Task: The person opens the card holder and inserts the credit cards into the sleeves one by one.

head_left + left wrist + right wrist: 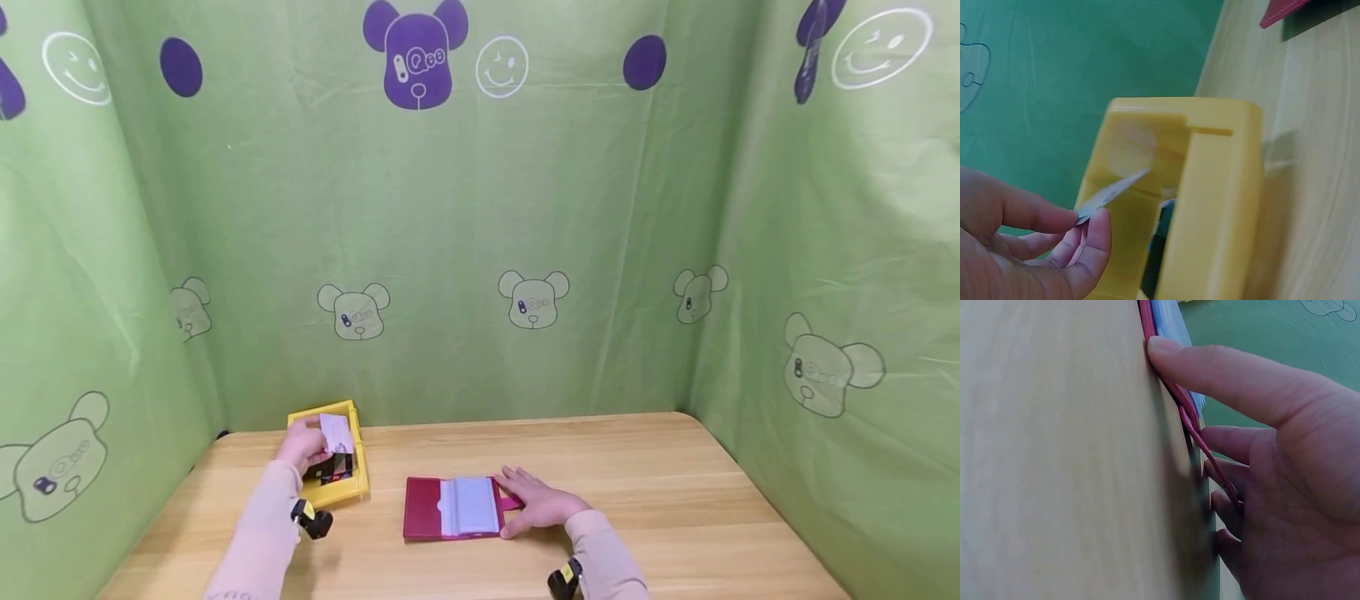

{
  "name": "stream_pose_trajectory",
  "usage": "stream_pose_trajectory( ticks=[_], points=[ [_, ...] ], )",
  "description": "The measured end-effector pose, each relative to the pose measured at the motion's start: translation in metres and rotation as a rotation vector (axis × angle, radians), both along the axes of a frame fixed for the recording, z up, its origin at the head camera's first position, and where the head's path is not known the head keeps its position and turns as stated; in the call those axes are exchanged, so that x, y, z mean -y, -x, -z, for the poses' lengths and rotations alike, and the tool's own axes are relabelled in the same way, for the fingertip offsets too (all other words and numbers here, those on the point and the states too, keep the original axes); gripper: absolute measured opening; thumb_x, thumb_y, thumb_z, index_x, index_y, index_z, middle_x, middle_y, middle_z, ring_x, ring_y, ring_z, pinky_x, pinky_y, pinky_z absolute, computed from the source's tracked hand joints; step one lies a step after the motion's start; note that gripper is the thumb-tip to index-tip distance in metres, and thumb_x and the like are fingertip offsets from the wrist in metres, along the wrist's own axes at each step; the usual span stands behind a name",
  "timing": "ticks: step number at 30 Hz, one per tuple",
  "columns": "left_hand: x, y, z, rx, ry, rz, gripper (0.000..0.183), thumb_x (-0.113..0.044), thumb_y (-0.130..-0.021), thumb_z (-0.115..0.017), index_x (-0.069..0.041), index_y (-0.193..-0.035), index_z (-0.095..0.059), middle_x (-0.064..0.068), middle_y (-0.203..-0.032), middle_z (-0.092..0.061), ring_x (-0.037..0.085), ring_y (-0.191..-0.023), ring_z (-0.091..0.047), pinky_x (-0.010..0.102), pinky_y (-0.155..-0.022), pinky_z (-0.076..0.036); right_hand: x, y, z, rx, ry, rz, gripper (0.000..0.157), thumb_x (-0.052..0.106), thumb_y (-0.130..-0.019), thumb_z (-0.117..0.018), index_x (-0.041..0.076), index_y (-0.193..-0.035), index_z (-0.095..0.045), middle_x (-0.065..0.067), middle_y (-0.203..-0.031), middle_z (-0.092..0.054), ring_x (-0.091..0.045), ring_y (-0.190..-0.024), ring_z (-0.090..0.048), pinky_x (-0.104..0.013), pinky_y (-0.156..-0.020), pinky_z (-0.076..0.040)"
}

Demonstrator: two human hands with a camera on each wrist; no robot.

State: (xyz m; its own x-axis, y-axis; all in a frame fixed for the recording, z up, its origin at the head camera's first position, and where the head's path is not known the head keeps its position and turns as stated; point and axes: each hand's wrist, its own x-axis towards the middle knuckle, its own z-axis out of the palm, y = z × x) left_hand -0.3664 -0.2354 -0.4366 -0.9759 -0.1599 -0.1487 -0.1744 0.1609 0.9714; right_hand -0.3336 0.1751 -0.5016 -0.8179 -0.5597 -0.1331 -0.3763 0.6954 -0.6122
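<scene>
In the head view my left hand (303, 443) is over the yellow box (363, 467), pinching a pale card (337, 432) between thumb and fingers. The left wrist view catches that card (1110, 197) nearly edge-on, above the box's inside. Dark cards (324, 468) lie in the box below it. A red card holder (423, 508) lies spread open on the table, its pale plastic sleeves (474, 505) facing up. At its right edge rests my right hand (542, 502), thumb by the near corner and fingers by the far one. The holder's strap (1210, 453) reaches in under the palm.
The wooden table (675, 492) carries the box at the back left and the holder nearer the middle. Green printed curtains (465, 358) enclose the back and both sides. A small black camera (312, 518) is worn on each wrist.
</scene>
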Motion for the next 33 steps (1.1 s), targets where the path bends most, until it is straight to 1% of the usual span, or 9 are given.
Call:
stream_pose_trajectory(
  ticks=[4, 7, 10, 12, 16, 20, 24, 30, 33],
  points=[
    [0.003, -0.004, -0.01, -0.005, 0.012, -0.001, 0.076, 0.021, -0.077, -0.041, 0.012, -0.148, -0.019, 0.036, -0.115, -0.05, 0.018, -0.07, -0.059, 0.022, -0.063, -0.058, 0.0, 0.001, 0.0, 0.001, 0.006, -0.001, 0.098, 0.036, -0.071, -0.078, 0.005, -0.151, -0.031, -0.023, -0.161, -0.018, -0.046, -0.149, -0.011, -0.068, -0.118, -0.011],
    [0.004, -0.008, -0.017, -0.015, 0.012, 0.006, 0.078, 0.02, -0.077, -0.042, 0.009, -0.15, -0.017, 0.038, -0.124, -0.045, 0.019, -0.074, -0.059, 0.023, -0.064, -0.059, -0.001, 0.001, 0.0, 0.005, 0.008, 0.001, 0.099, 0.036, -0.071, -0.078, 0.005, -0.152, -0.03, -0.022, -0.161, -0.018, -0.046, -0.149, -0.01, -0.068, -0.118, -0.011],
    [0.004, -0.012, -0.024, -0.025, -0.012, 0.029, 0.08, 0.02, -0.079, -0.042, 0.005, -0.152, -0.013, 0.039, -0.135, -0.037, 0.02, -0.08, -0.06, 0.024, -0.07, -0.06, -0.001, 0.001, 0.0, 0.002, 0.003, 0.0, 0.099, 0.036, -0.071, -0.078, 0.006, -0.152, -0.03, -0.022, -0.161, -0.017, -0.046, -0.149, -0.01, -0.068, -0.118, -0.011],
    [0.002, -0.016, -0.028, -0.029, -0.029, 0.052, 0.083, 0.02, -0.08, -0.043, 0.001, -0.154, -0.009, 0.039, -0.139, -0.035, 0.021, -0.083, -0.06, 0.025, -0.072, -0.061, 0.0, 0.001, 0.0, 0.0, 0.004, -0.001, 0.099, 0.036, -0.071, -0.078, 0.005, -0.152, -0.03, -0.023, -0.161, -0.017, -0.046, -0.149, -0.01, -0.069, -0.118, -0.011],
    [-0.005, -0.022, -0.031, -0.044, -0.062, 0.098, 0.089, 0.021, -0.081, -0.046, -0.006, -0.156, -0.005, 0.039, -0.137, -0.037, 0.022, -0.085, -0.061, 0.027, -0.075, -0.061, 0.0, 0.001, 0.0, -0.002, 0.005, -0.003, 0.099, 0.036, -0.071, -0.078, 0.005, -0.152, -0.03, -0.023, -0.161, -0.017, -0.046, -0.149, -0.01, -0.069, -0.118, -0.01],
    [-0.018, -0.028, -0.027, -0.067, -0.084, 0.132, 0.091, 0.022, -0.079, -0.047, -0.007, -0.156, -0.009, 0.033, -0.123, -0.046, 0.021, -0.083, -0.061, 0.03, -0.074, -0.061, 0.0, 0.002, 0.001, -0.005, 0.0, 0.001, 0.099, 0.037, -0.071, -0.078, 0.006, -0.152, -0.03, -0.022, -0.161, -0.017, -0.046, -0.149, -0.01, -0.068, -0.118, -0.011],
    [-0.033, -0.033, -0.019, -0.08, -0.103, 0.148, 0.088, 0.023, -0.078, -0.048, -0.006, -0.155, -0.017, 0.023, -0.109, -0.051, 0.022, -0.081, -0.061, 0.032, -0.073, -0.061, 0.0, 0.003, 0.001, -0.009, -0.006, 0.003, 0.099, 0.038, -0.071, -0.078, 0.006, -0.152, -0.031, -0.022, -0.161, -0.017, -0.046, -0.149, -0.011, -0.068, -0.118, -0.011],
    [-0.06, -0.042, -0.001, -0.071, -0.143, 0.158, 0.085, 0.023, -0.076, -0.051, -0.006, -0.152, -0.025, 0.019, -0.103, -0.05, 0.025, -0.082, -0.06, 0.037, -0.075, -0.062, 0.0, 0.002, 0.0, -0.004, -0.01, 0.001, 0.1, 0.038, -0.071, -0.078, 0.006, -0.152, -0.03, -0.023, -0.161, -0.017, -0.046, -0.149, -0.01, -0.068, -0.118, -0.011],
    [-0.073, -0.043, 0.008, -0.068, -0.16, 0.174, 0.082, 0.023, -0.076, -0.051, -0.003, -0.15, -0.029, 0.018, -0.099, -0.052, 0.025, -0.08, -0.061, 0.038, -0.073, -0.062, -0.001, 0.001, 0.001, -0.007, -0.006, -0.002, 0.1, 0.038, -0.071, -0.078, 0.005, -0.152, -0.03, -0.023, -0.161, -0.017, -0.046, -0.149, -0.01, -0.069, -0.118, -0.011]
  ],
)
